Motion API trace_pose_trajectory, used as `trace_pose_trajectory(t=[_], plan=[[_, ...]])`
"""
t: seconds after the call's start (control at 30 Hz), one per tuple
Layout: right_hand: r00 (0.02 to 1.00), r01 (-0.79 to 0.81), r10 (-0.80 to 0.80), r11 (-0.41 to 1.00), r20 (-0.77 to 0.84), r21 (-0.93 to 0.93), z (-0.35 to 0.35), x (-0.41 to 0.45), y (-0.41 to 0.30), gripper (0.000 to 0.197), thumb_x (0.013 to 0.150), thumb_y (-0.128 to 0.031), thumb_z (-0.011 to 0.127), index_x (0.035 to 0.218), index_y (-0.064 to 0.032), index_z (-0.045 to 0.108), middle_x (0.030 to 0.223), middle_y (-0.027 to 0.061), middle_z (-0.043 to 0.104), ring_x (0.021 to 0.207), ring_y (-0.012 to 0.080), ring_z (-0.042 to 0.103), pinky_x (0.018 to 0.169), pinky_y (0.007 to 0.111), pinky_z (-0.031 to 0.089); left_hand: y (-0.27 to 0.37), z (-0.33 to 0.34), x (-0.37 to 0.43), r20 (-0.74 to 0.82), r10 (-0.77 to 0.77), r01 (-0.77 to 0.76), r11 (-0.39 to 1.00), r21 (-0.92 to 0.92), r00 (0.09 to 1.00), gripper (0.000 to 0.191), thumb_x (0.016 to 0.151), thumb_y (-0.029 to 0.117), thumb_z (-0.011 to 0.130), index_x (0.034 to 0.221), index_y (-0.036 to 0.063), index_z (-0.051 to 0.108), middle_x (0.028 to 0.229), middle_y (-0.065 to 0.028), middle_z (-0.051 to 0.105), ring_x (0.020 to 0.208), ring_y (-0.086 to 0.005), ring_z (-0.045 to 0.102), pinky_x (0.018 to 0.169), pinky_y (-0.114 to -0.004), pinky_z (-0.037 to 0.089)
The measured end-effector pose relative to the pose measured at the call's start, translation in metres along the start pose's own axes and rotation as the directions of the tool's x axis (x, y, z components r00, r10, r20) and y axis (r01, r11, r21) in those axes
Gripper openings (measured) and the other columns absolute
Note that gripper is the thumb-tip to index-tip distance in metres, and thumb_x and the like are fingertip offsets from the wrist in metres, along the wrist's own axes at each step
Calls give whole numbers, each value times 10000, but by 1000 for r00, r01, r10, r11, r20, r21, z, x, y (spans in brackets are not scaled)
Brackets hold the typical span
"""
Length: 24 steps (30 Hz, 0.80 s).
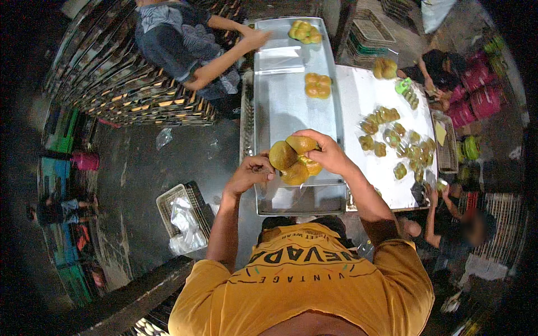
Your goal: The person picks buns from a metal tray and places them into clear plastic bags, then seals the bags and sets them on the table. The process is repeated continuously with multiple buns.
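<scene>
A joined cluster of golden-brown buns [290, 161] is held up over the near part of a long metal tray [286, 117]. My right hand [325, 149] grips it from the right, with fingers over the top bun and the thumb along the side. At its left edge, my left hand [252, 171] has thumb and fingers curled against the buns; some fingertips are hidden. A small glint below the buns may be clear plastic. Farther up the tray lie two more clusters, a nearer bun cluster [318, 85] and a farther bun cluster [305, 32].
A white table [353, 168] adjoins the tray on the right and bears several wrapped buns [414, 153]. Across the tray, a person [180, 46] reaches over its far left side. Another person's hands [437, 191] are at the table's right edge. Stacked crates [170, 216] holding plastic stand left.
</scene>
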State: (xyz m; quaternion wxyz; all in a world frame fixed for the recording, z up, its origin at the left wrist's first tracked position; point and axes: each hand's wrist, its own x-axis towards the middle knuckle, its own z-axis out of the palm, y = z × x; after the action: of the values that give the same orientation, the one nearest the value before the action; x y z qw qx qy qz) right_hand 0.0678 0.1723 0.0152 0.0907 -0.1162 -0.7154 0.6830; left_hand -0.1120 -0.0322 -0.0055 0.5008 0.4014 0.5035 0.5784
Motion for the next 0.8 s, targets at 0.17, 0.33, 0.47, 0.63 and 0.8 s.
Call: trace_pose_trajectory(t=[0.17,0.33,0.47,0.63,0.8], plan=[[999,-29,33,991,29,-129,-16,-24,-12,392,739,75,506,1087,-30,653,1037,111,663,1028,219,618,909,319,476,-8,24,12,56,97,-97,995,7,994,118,714,65,784,771,33,686,869,-19,574,935,-165,494,839,-312,383],[965,104,45,836,257,-538,6,-37,-16,306,769,30,539,1038,-47,660,976,161,646,971,334,613,879,376,484,11,50,20,215,8,-32,994,105,977,129,735,72,779,802,22,680,863,-24,558,873,-156,507,803,-291,389],[996,60,-48,986,77,-157,7,-43,-14,308,801,-78,626,1104,-27,607,1009,140,591,976,262,580,875,358,455,14,46,23,118,-15,13,1000,16,993,126,760,84,767,815,19,674,845,-26,562,860,-150,530,781,-277,393],[938,45,85,931,335,-361,5,-46,5,358,815,-91,672,1153,-24,574,1037,62,586,1027,158,537,904,312,432,19,61,25,243,-73,55,995,81,967,81,792,76,736,811,28,673,839,-26,568,846,-136,530,786,-280,398],[979,16,-15,1000,202,-7,10,-62,2,389,885,-279,661,1197,-51,614,1131,129,627,1109,222,572,964,367,429,20,58,32,50,-75,73,997,31,996,132,833,147,722,841,29,663,832,-2,575,810,-111,524,765,-262,401]])
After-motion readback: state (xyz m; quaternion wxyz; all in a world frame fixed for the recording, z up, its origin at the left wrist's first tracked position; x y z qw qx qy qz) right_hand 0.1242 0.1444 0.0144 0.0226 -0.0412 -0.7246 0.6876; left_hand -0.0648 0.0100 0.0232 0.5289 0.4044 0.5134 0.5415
